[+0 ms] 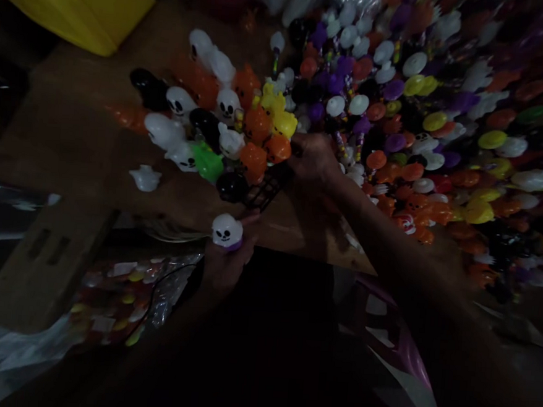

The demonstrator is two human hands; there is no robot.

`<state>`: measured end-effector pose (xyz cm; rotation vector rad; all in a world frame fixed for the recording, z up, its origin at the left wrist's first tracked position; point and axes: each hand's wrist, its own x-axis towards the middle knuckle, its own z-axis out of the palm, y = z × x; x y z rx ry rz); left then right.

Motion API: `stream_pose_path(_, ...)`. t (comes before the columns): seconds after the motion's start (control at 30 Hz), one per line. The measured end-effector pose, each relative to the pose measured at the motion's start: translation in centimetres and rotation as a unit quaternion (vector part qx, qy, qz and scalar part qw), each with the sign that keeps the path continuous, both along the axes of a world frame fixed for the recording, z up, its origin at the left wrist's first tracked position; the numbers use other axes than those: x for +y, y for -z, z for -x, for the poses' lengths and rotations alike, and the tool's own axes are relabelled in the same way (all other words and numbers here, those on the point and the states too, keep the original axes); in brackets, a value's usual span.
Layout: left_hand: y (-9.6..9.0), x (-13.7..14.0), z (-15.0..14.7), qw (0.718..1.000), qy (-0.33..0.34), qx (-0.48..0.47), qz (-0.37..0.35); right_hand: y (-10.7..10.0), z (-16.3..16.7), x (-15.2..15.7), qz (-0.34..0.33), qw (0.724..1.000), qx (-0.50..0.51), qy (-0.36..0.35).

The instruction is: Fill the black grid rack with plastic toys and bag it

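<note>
My left hand (230,259) is closed around a white plastic skull (228,224) with a purple underside, low at the table's front edge. At the black grid rack (267,189), my right hand (315,159) has its fingers closed on the right edge, beside an orange pumpkin-like figure (278,148). Crowded over the rack are several plastic figures: yellow ones (284,122), a green one (208,162), black ones (232,187) and white skulls (180,102). They cover most of the rack. The fingertips of my right hand are partly hidden in the dim light.
A large heap of small Halloween figures and candy tubes (353,104) spreads over the right of the wooden table (73,115). A white figure (145,178) lies alone at the left. A yellow scoop-like object (80,10) is at upper left, and a wooden board (46,262) juts out below.
</note>
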<state>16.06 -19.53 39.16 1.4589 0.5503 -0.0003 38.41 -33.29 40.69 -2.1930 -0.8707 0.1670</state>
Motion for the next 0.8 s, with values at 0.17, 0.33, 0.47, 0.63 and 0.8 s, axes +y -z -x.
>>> stream_pose_path(0.17,-1.2,-0.7,1.1,0.994,0.054,0.013,0.09,-4.0,3.4,-3.0,-0.03,0.997,-0.047,0.055)
stream_pose_path(0.33,-1.1,-1.2,1.2,0.987,0.094,-0.029,0.124,-6.0,13.0,-4.2,-0.02,0.998,0.055,0.01)
stream_pose_path(0.47,-0.9,-1.6,1.1,0.982,0.155,-0.1,-0.033,-3.8,17.9,-2.6,-0.092,0.981,0.168,-0.03)
stream_pose_path(0.63,-0.4,-1.4,1.8,0.978,0.179,-0.08,-0.075,-2.1,18.2,-2.7,-0.152,0.969,0.184,0.062)
stream_pose_path(0.8,-0.4,0.6,1.2,0.963,0.077,-0.065,-0.251,0.5,15.9,-2.4,-0.156,0.968,0.075,0.184)
